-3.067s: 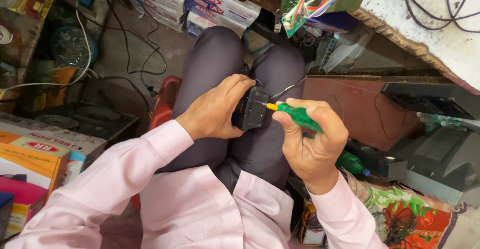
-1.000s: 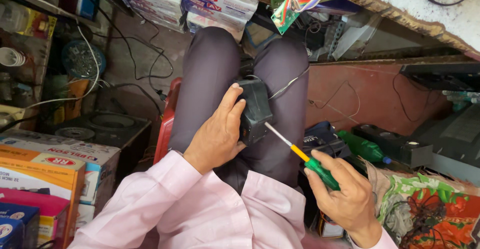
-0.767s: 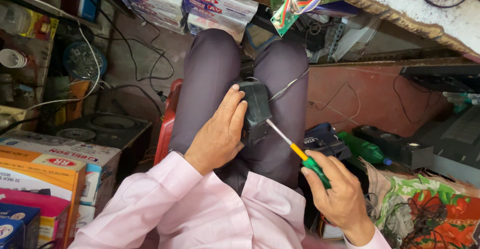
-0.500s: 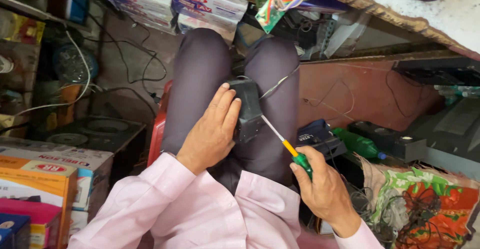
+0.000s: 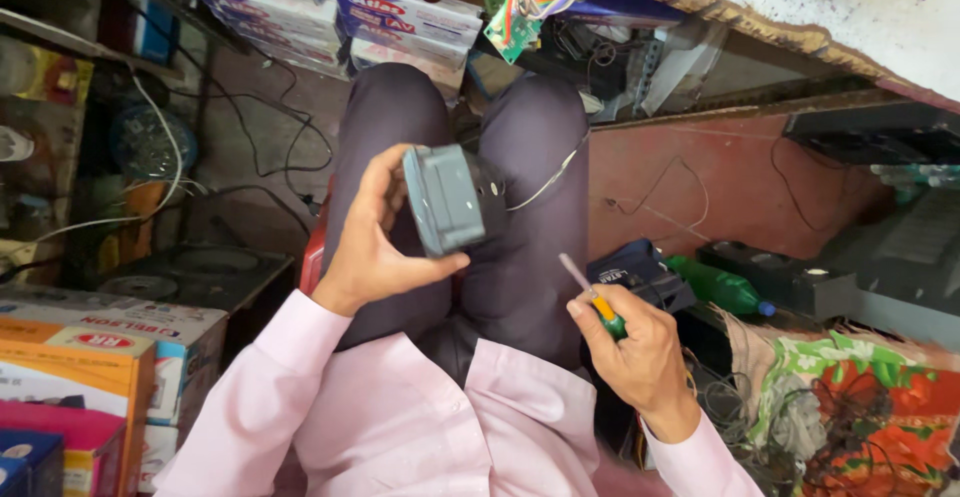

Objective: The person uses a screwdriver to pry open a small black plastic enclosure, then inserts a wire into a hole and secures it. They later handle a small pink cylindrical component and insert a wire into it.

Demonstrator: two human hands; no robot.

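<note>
**Grey housing raised in the left hand, screwdriver drawn back in the right**

Grey plastic makes up the small boxy device (image 5: 448,199), a rounded rectangular housing with a raised frame around its flat face and a darker, rounder body behind it. It sits above the person's lap, over the dark trousers (image 5: 520,207), just left of the frame's centre. Its long axis runs roughly from 11 o'clock to 5 o'clock, and the flat grey face is turned up toward the camera. A thin pale wire (image 5: 548,179) leaves its right side toward 2 o'clock.

Left hand (image 5: 372,247): its grip is clamped on the housing, thumb under the lower edge, fingers behind the left side.

Right hand (image 5: 640,352), at 4 o'clock from the device and clearly apart from it, has its grip wrapped shut around a screwdriver (image 5: 592,302). Only a little of the green and orange handle shows above the fist. The bare metal shaft points toward 11 o'clock, its tip aimed at the housing without touching it.

Pink sleeves (image 5: 260,397) fill the lower frame. Stacked cardboard boxes (image 5: 90,357) lie at 8 o'clock, and a green bottle (image 5: 718,287) lies at 3 o'clock from the screwdriver.
</note>
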